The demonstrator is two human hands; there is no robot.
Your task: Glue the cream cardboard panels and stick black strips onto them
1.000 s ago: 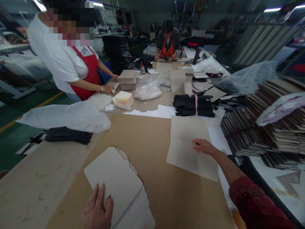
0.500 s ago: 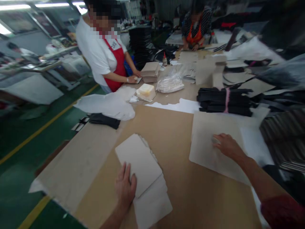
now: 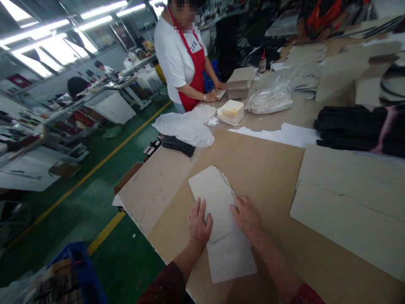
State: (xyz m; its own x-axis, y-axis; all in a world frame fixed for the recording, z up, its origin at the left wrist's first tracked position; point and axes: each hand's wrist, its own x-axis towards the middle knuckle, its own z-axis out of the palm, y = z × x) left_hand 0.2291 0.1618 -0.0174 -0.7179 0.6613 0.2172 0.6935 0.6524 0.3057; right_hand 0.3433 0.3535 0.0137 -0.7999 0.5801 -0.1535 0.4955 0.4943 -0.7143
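Observation:
A small stack of pale grey cardboard panels [image 3: 215, 192] with rounded corners lies on the brown table covering, slightly fanned at its upper right edge. Under its near end another cardboard panel [image 3: 232, 264] sticks out toward me. My left hand [image 3: 199, 223] rests open on the stack's left edge, fingers stretched forward over the top. At the opposite edge, my right hand [image 3: 248, 215] has bent fingers closed on the side of the stack, the thumb near the top sheet. Larger cardboard sheets [image 3: 344, 207] lie to the right, apart from both hands.
Black strips tied with pink [image 3: 357, 128] lie behind the large sheets. White plastic [image 3: 186, 128], a yellowish block [image 3: 230, 112] and a clear bag [image 3: 270, 99] sit farther back. A co-worker in a red apron [image 3: 196, 71] stands at the table's far left. A blue crate [image 3: 84, 270] stands below left.
My right hand has moved left from the large sheets to the stack's right edge. The left hand stays on the stack. The view has swung left.

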